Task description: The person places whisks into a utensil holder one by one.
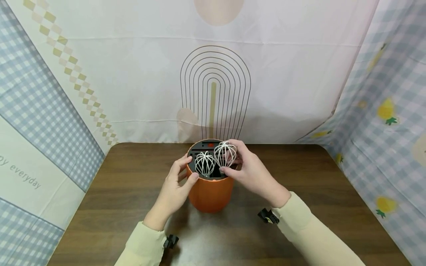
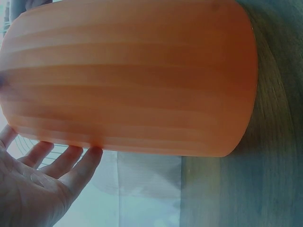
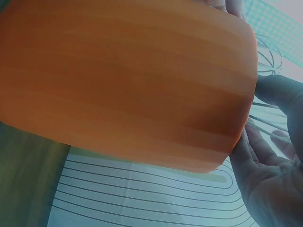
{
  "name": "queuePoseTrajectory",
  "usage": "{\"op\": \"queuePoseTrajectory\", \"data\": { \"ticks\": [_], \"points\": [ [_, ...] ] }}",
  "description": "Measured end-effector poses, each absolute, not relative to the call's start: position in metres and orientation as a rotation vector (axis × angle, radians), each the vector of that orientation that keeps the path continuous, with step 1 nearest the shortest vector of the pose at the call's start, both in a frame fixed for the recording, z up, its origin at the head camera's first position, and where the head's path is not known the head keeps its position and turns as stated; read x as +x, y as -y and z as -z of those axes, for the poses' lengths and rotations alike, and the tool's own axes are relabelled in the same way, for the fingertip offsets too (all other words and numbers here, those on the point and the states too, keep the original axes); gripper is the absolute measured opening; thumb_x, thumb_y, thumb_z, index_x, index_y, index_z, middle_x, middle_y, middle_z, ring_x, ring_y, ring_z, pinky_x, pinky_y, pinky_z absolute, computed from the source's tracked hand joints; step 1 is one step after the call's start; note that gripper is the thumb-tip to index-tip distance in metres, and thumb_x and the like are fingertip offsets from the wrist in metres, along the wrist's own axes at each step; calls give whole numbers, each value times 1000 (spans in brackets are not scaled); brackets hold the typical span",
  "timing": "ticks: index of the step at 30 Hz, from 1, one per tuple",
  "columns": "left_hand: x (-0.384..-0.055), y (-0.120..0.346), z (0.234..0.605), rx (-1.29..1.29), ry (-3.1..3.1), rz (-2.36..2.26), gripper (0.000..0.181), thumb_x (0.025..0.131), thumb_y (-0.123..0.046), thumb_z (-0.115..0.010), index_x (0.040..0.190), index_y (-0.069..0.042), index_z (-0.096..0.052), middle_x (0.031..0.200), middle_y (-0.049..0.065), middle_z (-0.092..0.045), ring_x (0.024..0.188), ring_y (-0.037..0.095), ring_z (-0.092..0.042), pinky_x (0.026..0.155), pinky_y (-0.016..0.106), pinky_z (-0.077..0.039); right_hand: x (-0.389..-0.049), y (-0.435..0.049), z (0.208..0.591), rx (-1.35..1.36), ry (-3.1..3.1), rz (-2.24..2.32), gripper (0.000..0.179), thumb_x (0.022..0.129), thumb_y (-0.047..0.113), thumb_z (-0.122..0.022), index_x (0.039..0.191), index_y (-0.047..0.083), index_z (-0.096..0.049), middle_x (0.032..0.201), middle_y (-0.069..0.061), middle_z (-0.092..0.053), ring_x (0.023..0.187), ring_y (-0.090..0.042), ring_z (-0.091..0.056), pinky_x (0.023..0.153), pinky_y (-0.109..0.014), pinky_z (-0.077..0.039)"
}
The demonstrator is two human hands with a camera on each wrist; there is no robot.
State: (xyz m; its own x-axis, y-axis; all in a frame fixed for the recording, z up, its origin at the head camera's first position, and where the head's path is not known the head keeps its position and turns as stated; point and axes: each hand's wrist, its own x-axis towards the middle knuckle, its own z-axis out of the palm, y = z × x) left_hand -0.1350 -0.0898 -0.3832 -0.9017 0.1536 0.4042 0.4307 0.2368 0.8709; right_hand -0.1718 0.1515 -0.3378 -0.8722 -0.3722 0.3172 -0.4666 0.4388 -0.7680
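An orange utensil holder with a black slotted top stands upright on the table. Two wire whisks stick out of it, heads up: one whisk on the left, and another whisk on the right, its head higher. My left hand grips the holder's left side at the rim, thumb in front. Around the base of the right whisk's wires, my right hand pinches with thumb in front and fingers behind. The whisks' handles are hidden inside the holder, whose ribbed wall fills much of the left wrist view.
The brown wooden table extends to both sides of the holder. Behind it hangs a pale printed cloth, with checked cloth along the right side. Black wrist mounts sit by the sleeves.
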Motion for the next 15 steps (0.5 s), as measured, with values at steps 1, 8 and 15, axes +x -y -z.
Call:
{"op": "queuePoseTrajectory", "data": {
  "ticks": [1, 8, 15],
  "points": [
    [-135, 90, 383, -550, 2276, 1720, 47, 94, -9, -63, 137, -3, -44, 151, 17, -34, 129, 34, -45, 100, 55, -42, -172, -152, 338, 756, 2585, -1412, 67, 81, 13, -80, 133, 29, -41, 108, -5, -60, 90, -14, -66, 67, -34, -56],
    [-135, 89, 383, -543, 2279, 1710, 48, 94, -10, -62, 138, -4, -44, 151, 16, -34, 129, 33, -45, 100, 54, -42, -170, -152, 336, 774, 2629, -1348, 62, 81, 16, -80, 131, 24, -44, 113, -3, -59, 95, -15, -65, 77, -32, -57],
    [-135, 90, 385, -549, 2284, 1714, 48, 94, -11, -62, 138, -5, -43, 152, 15, -33, 129, 32, -45, 101, 52, -42, -167, -154, 337, 810, 2636, -1191, 57, 81, 24, -81, 128, 13, -51, 120, 2, -55, 103, -12, -57, 89, -30, -51]
  ]
}}
